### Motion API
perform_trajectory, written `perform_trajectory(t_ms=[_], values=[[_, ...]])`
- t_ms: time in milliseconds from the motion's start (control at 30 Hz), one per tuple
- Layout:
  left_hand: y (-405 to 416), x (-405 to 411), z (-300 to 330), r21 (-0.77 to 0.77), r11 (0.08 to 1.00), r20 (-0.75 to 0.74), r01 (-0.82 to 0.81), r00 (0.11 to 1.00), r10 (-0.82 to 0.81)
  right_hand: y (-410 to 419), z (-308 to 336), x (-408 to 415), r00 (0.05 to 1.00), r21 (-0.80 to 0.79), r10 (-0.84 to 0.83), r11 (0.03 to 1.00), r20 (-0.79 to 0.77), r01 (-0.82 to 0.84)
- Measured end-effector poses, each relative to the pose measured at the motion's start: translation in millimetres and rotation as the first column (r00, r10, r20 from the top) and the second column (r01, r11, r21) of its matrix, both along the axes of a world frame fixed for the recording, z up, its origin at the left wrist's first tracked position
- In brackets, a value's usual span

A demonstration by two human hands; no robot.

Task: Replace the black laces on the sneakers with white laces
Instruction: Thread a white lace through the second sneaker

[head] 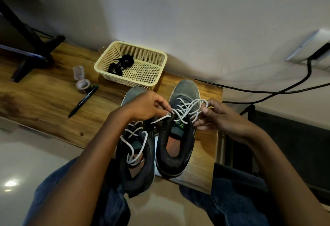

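Both sneakers stood on the wooden table (pixel 44 89), near edge. The left sneaker (pixel 135 156) was already laced white. On the right sneaker (pixel 175 136), the left hand (pixel 144 106) and right hand (pixel 221 118) each pinched the white lace (pixel 185 110), probably knotting it. Black laces (pixel 121 64) lay in the far basket (pixel 160 59).

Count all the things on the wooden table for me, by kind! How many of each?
Sneakers: 2, left one and right one, both with white laces
Baskets: 1, cream, holding the black laces
Pens: 1, black
Small clear containers: 1, lid open
Black stands: 1
Total: 6
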State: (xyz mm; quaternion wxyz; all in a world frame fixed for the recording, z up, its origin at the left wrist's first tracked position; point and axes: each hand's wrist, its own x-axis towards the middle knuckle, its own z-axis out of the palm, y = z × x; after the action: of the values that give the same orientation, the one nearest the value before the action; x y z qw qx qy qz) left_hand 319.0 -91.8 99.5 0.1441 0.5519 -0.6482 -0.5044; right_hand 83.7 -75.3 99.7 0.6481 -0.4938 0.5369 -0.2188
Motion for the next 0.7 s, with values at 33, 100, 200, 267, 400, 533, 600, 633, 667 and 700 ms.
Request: perform_trajectory(t_ms=[33,100,200,267,400,533,600,633,667,700], values=[[-0.1,0.0,0.1,-0.004,1.0,-0.008,0.008,1.0,-0.008,0.0,0.7,-0.3,1.0,0.005,0.003,1.0,0.001,-0.003],[-0.3,-0.8,-0.8,-0.025,1.0,-0.012,0.019,1.0,-0.02,0.1,1.5,0.0,1.0,0.009,0.003,1.0,0.0,-0.003],[-0.5,-4.3,-3.3,-0.072,0.997,-0.018,0.018,1.0,-0.019,-0.8,0.2,1.0,1.0,-0.008,0.001,1.0,-0.004,-0.001],[-0.4,-6.5,-4.8,-0.098,0.995,-0.003,0.024,1.0,-0.024,-1.5,0.0,0.5,1.0,-0.016,0.012,1.0,-0.02,-0.012],[-0.8,-2.5,-6.4,-0.065,0.998,-0.028,0.024,0.999,-0.026,-2.0,0.6,-0.4,0.999,-0.013,0.032,0.999,-0.033,-0.033],[-1.2,-1.1,-4.0,0.007,0.998,-0.162,-0.057,0.985,0.057,-2.3,-0.2,-0.1,0.998,0.0,0.037,0.999,-0.051,-0.038],[-1.0,-2.6,-4.6,-0.007,0.999,-0.157,-0.053,0.986,0.051,-1.9,-0.2,0.2,0.998,-0.004,0.035,0.999,-0.059,-0.035],[-1.0,-3.2,-5.0,-0.02,0.999,-0.129,-0.045,0.991,0.042,-1.7,-0.3,0.5,0.998,-0.007,0.033,0.999,-0.061,-0.034],[-0.3,-4.0,-4.6,-0.029,0.999,-0.093,-0.031,0.995,0.028,-1.4,-0.3,0.5,0.997,-0.01,0.033,0.999,-0.063,-0.034],[0.1,-4.7,-4.2,-0.042,0.999,-0.063,-0.015,0.998,0.012,-1.3,-0.2,0.6,0.997,-0.012,0.035,0.999,-0.065,-0.036]])
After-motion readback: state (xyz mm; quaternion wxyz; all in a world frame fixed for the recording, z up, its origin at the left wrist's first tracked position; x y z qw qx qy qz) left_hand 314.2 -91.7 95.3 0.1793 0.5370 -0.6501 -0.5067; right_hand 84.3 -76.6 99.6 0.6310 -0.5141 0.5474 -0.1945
